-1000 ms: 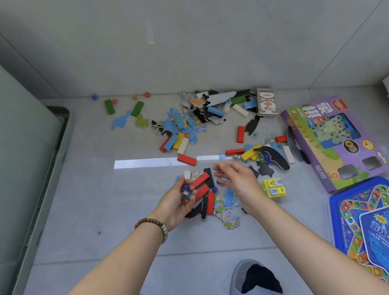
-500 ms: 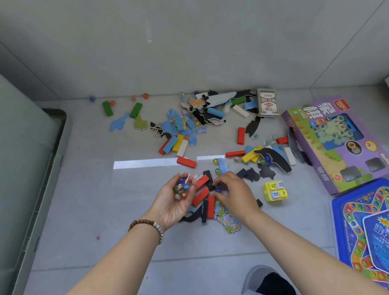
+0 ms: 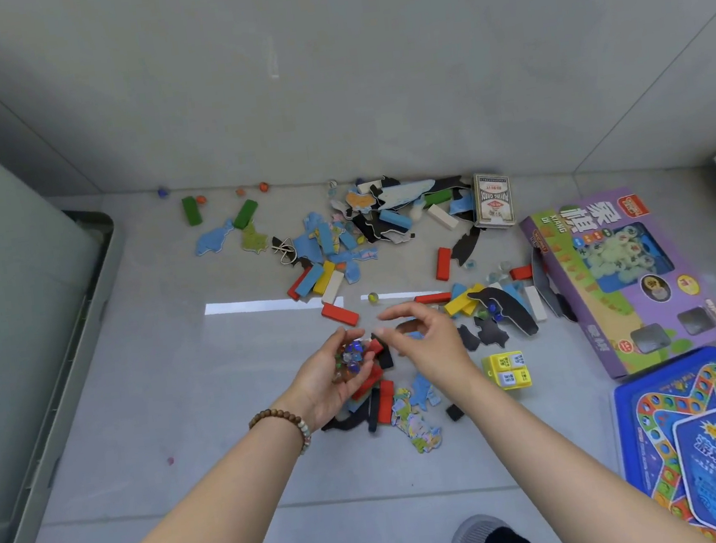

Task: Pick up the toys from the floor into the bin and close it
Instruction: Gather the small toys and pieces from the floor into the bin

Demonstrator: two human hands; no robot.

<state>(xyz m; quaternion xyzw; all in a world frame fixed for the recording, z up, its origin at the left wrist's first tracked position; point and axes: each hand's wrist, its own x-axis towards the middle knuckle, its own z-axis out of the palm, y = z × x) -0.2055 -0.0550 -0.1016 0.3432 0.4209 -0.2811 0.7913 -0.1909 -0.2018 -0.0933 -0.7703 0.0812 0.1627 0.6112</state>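
Glass marbles [image 3: 350,359] fill the cupped left hand [image 3: 324,382], partly hidden by its curl. Whether the half-bent right hand [image 3: 431,343] pinches anything is unclear. The bin [image 3: 97,310] is cut off at the left edge of the floor [image 3: 175,403].

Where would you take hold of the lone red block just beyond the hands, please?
Grip the red block across its two long sides, from above: it lies flat with bare floor along both. Use the right hand; the left hand is full of marbles.
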